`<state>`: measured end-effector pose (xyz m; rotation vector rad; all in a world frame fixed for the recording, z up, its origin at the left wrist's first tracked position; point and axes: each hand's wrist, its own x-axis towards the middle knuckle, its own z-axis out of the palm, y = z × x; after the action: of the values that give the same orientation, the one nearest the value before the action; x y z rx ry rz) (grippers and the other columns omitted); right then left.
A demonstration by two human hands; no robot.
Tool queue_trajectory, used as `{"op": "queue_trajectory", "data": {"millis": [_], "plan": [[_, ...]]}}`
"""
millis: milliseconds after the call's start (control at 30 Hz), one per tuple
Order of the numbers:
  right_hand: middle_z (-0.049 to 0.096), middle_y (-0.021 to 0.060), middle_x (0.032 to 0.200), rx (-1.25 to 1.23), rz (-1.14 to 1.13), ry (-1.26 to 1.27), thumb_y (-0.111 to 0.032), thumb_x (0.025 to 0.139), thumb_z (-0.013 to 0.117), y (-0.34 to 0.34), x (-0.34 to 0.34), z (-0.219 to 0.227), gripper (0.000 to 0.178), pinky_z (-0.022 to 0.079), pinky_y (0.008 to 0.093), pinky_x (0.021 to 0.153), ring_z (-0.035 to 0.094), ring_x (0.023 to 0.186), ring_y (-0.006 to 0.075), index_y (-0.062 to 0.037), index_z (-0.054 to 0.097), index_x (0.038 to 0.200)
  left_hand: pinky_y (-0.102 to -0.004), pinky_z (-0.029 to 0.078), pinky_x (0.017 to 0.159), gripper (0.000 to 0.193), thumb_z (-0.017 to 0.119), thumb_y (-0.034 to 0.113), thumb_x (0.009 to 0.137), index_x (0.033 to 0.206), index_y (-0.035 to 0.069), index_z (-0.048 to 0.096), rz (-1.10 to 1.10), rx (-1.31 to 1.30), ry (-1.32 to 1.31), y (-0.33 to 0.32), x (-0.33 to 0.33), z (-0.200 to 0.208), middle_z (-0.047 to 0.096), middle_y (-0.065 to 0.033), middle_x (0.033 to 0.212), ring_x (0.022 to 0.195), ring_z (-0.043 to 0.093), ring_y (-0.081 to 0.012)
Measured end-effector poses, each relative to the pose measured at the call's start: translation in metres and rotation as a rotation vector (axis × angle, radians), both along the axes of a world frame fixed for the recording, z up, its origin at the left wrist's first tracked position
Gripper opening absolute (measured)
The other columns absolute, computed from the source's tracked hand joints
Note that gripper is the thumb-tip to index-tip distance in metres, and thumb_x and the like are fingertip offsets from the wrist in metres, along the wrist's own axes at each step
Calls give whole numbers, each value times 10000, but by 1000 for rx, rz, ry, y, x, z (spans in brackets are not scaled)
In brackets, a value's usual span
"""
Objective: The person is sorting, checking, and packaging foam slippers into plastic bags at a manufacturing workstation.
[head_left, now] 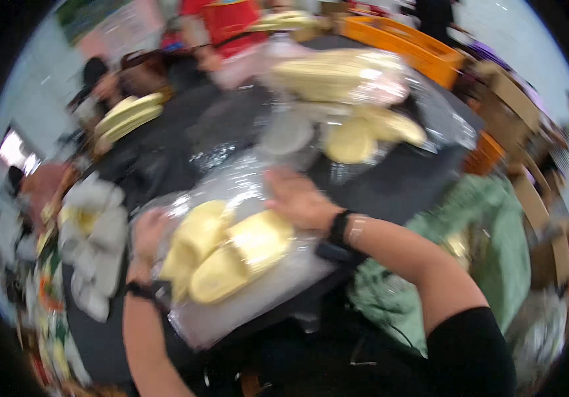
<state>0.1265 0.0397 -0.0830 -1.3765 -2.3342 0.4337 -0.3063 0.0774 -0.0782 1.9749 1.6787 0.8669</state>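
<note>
The picture is motion-blurred. A white tray of pale yellow fruit pieces, wrapped in clear plastic film, lies on the black table close in front of me. My left hand holds the tray's left edge from under the film. My right hand rests flat on the film at the tray's upper right, a black band on its wrist. Clear film stretches away beyond the tray.
More wrapped yellow fruit trays lie farther back, one large pack behind them. White husk pieces are piled at the left. A green cloth lies at the right, orange crates behind. Other people stand at the far side.
</note>
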Motion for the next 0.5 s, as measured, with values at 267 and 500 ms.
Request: {"op": "queue_trajectory", "data": {"millis": [267, 500], "plan": [[243, 198, 1618, 70, -44, 16, -567, 1030, 312, 3, 5, -6, 781, 139, 504, 1226, 168, 1511, 382, 15, 243, 1546, -292, 423, 533, 228, 634, 256, 969, 927, 33, 646, 106, 3, -64, 24, -12, 4, 576, -26, 735, 629, 513, -98], [259, 220, 1607, 48, -72, 88, -550, 1024, 333, -3, -3, -6, 783, 140, 493, 1226, 189, 1503, 393, 40, 260, 1534, -321, 413, 522, 363, 623, 364, 966, 950, 2, 639, 288, -76, 145, 3, -36, -21, 629, -68, 809, 578, 533, -155]]}}
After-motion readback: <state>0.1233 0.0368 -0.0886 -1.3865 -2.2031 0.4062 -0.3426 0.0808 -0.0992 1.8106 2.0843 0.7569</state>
